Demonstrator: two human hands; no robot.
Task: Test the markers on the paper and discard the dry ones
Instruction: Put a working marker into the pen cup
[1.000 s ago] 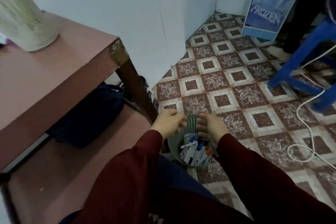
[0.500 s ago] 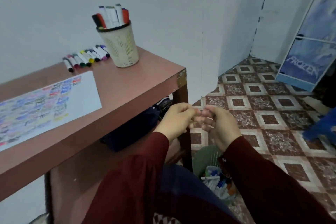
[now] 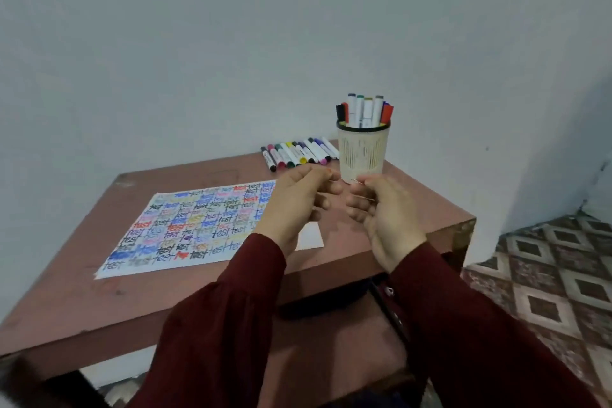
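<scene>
A white paper covered with coloured "test" scribbles lies on the reddish-brown table. A row of several capped markers lies at the table's far edge by the wall. To their right stands a cream mesh cup holding more markers. My left hand hovers over the paper's right end, fingers loosely curled, holding nothing. My right hand hovers just in front of the cup, also loosely curled with nothing in it. The two hands are close together, a little apart.
A dark bag sits on the shelf under the table. Patterned floor tiles show at the right. A pale wall stands right behind the table and turns a corner at the right.
My view swung up from a floor bin full of markers to the tabletop. Both hands rose from the bin's rim to above the table, near the cup.
</scene>
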